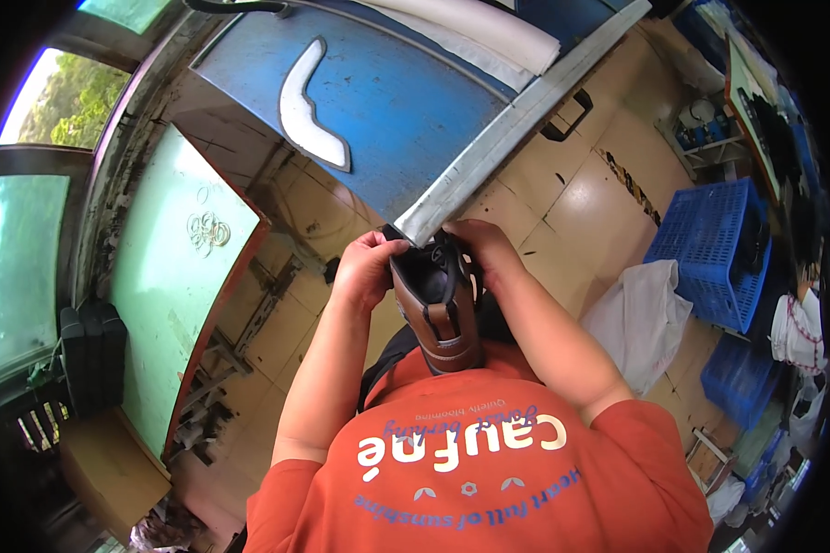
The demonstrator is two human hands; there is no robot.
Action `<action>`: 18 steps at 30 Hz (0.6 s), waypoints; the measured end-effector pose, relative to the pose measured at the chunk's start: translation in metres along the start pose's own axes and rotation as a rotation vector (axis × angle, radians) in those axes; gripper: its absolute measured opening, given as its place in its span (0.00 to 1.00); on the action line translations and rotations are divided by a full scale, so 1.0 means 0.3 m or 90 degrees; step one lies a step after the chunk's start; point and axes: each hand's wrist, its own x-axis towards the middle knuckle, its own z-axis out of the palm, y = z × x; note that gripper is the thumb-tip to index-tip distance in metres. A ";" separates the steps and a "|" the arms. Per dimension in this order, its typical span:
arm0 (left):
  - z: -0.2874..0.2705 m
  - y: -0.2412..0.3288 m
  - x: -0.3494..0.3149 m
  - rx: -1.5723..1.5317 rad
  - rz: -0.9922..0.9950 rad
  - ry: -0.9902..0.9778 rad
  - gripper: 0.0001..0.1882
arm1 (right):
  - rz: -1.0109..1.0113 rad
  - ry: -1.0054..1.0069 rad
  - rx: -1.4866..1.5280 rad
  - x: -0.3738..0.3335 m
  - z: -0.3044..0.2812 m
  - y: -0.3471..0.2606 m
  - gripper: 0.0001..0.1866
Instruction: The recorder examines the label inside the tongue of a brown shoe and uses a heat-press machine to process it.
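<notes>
A brown boot (454, 343) with a black lining and dark laces is held in front of my body, its heel nearest me. Its far part lies at the near end of a long grey metal bar (489, 147), and the bar hides some of it. My left hand (371, 265) pinches the boot's upper on the left, thumb by the bar's tip. On the right side, my right hand (482, 247) grips the upper near the laces; its fingertips are partly hidden behind the boot.
A blue table (387, 111) stands ahead, bearing a white curved piece (306, 106) with a dark edge and a white roll (489, 32). At left, a pale green table (166, 304) holds several rings (209, 232). Blue crates (705, 249) and a white sack (638, 318) sit at right.
</notes>
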 end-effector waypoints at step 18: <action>-0.005 0.007 0.006 0.027 0.004 -0.008 0.06 | -0.050 -0.017 0.048 0.011 0.023 0.014 0.11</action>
